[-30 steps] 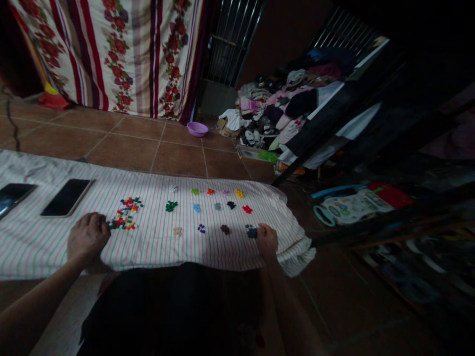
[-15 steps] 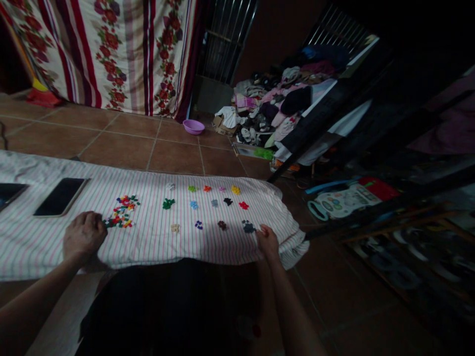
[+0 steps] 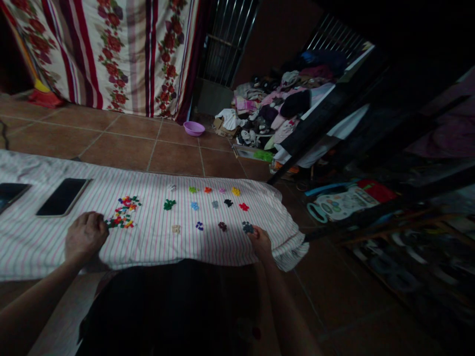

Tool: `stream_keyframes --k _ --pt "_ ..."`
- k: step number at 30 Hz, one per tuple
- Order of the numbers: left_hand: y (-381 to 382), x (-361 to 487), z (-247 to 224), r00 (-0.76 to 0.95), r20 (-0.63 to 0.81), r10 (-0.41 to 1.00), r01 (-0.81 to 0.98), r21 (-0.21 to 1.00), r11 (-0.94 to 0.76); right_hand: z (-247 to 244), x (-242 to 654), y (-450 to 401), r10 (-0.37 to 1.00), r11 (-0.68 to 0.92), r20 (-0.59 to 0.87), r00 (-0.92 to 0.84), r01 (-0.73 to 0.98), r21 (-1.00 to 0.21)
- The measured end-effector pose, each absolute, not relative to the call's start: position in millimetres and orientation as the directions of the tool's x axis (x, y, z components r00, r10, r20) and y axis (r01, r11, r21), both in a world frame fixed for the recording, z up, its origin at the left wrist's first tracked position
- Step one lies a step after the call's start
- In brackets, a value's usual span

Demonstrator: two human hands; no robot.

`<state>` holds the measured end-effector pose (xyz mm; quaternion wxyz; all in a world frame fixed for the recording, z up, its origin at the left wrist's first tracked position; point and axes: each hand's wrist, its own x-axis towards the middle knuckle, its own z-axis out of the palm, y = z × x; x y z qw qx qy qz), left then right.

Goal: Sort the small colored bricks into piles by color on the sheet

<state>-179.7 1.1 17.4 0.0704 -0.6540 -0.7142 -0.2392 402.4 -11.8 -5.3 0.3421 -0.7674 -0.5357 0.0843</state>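
Observation:
My left hand (image 3: pixel 87 233) rests on the striped cloth (image 3: pixel 148 247) with its fingers curled, beside a mixed heap of small coloured pieces (image 3: pixel 124 212). Whatever may be inside those fingers is hidden. At the right, my right hand (image 3: pixel 261 243) has thumb and fingertips pinched together at the edge of a dark grey pile (image 3: pixel 247 227); a held piece cannot be made out. Single-colour piles lie in rows between the hands, among them a beige pile (image 3: pixel 175 229), a dark blue pile (image 3: pixel 199 226), a brown pile (image 3: pixel 222 226) and a green pile (image 3: pixel 169 204).
Two phones lie at the left, one black phone (image 3: pixel 64 197) near my left hand and another phone (image 3: pixel 13 194) at the picture's edge. A purple basin (image 3: pixel 194 129) stands on the tiled floor beyond. Heaped clothes (image 3: pixel 274 104) and a dark slanted post (image 3: pixel 293 160) are at the right.
My right hand has moved slightly left, its fingertips now at the dark grey pile. My left hand stays in place on the cloth.

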Motion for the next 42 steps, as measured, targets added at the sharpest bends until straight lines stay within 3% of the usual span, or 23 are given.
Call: stream_keyframes --k 4,9,14,19,25,31,37,42 --pt "2 -179 17 -0.116 0.474 0.873 0.991 0.111 0.071 -1 397 -15 0.856 -0.211 0.242 0.456 0.737 -0.642" --pt "3 -180 14 -0.113 0.5 0.859 0.992 0.106 0.069 4 395 -20 0.849 -0.21 0.248 0.466 0.729 -0.651" --pt "5 -181 11 -0.158 0.472 0.867 0.985 0.131 0.109 11 387 -21 0.8 -0.203 0.365 0.476 0.787 -0.582" --pt "7 -182 8 -0.17 0.475 0.863 0.98 0.177 0.095 24 350 -11 0.802 -0.108 0.416 0.427 0.79 -0.603" --pt "6 -183 6 -0.168 0.497 0.852 0.969 0.24 0.051 32 264 14 0.876 0.123 0.437 0.204 0.781 -0.612" --pt "6 -182 6 -0.199 0.488 0.85 0.961 0.267 0.072 25 167 31 0.905 0.377 0.41 -0.113 0.659 -0.651" --pt "7 -181 4 -0.211 0.489 0.847 0.956 0.283 0.074 15 91 50 0.853 0.518 0.36 -0.378 0.525 -0.675" --pt "8 -181 1 -0.218 0.488 0.845 0.955 0.287 0.081 9 46 73 0.836 0.537 0.312 -0.451 0.557 -0.634"
